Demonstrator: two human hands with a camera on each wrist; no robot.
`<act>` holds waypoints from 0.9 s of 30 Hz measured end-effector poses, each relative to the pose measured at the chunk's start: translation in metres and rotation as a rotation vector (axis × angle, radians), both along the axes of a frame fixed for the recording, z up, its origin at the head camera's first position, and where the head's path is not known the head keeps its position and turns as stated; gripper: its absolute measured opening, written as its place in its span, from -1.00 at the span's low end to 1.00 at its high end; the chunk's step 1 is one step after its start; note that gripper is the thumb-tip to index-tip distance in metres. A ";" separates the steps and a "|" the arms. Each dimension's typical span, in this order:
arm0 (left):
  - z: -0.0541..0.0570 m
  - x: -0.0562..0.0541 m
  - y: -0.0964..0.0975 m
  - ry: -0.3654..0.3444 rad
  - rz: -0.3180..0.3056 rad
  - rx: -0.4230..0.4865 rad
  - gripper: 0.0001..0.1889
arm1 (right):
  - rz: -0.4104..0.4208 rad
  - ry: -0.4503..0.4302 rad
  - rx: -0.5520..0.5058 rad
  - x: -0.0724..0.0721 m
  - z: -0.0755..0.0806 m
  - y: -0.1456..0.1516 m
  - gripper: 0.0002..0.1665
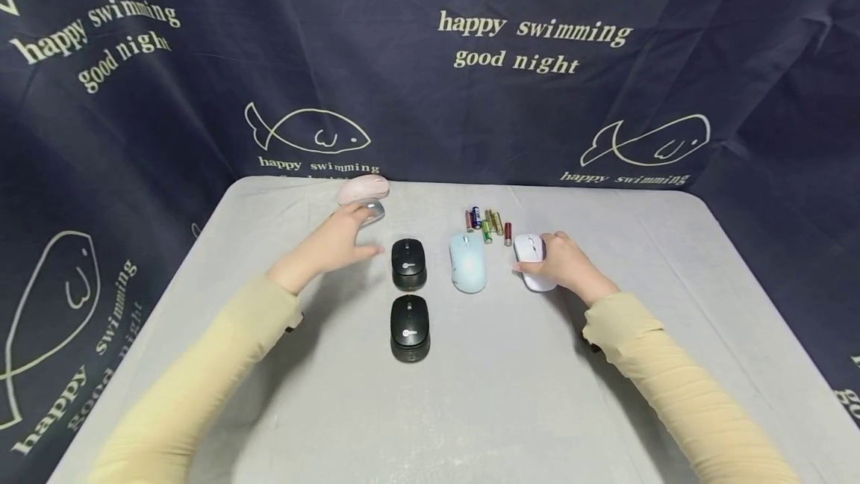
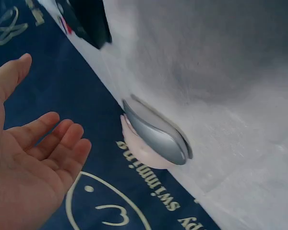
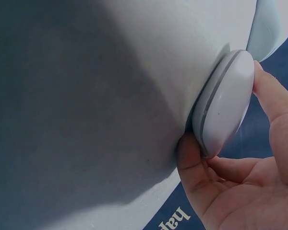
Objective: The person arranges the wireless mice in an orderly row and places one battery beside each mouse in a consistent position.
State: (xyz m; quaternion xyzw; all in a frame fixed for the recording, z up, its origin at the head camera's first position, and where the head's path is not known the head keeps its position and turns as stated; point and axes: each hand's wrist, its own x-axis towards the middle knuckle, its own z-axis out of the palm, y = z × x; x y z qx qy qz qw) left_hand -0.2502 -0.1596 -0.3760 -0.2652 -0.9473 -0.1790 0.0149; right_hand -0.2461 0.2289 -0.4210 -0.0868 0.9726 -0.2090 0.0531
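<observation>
My left hand (image 1: 331,243) hovers by a grey computer mouse (image 1: 373,210) at the back left of the table. Its fingers are loosely bent and hold nothing, and the left wrist view shows them apart from the grey mouse (image 2: 156,136). Right behind that one lies a pale pink mouse (image 1: 363,188). On the other side, my right hand (image 1: 569,266) grips a white mouse (image 1: 528,248) by its sides, thumb on one edge and fingers on the opposite one. In the right wrist view the white mouse (image 3: 226,103) is tipped slightly, close over the tabletop.
Between the hands are a light blue mouse (image 1: 468,266) and two black mice, one farther back (image 1: 408,260) and one nearer (image 1: 410,323). Several small batteries (image 1: 487,231) lie behind the blue mouse. A dark printed curtain (image 1: 416,81) hangs along the table's (image 1: 470,409) back edge.
</observation>
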 end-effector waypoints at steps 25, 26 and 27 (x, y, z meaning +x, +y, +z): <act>-0.032 -0.069 -0.021 -0.043 0.228 -0.041 -0.43 | -0.007 -0.020 0.009 -0.002 0.000 0.001 -0.07; -0.032 -0.069 -0.021 -0.045 0.228 -0.048 -0.44 | -0.009 -0.021 0.009 -0.002 0.000 0.001 -0.06; -0.032 -0.070 -0.020 -0.047 0.231 -0.056 -0.44 | -0.010 -0.019 0.009 -0.002 0.000 0.001 -0.06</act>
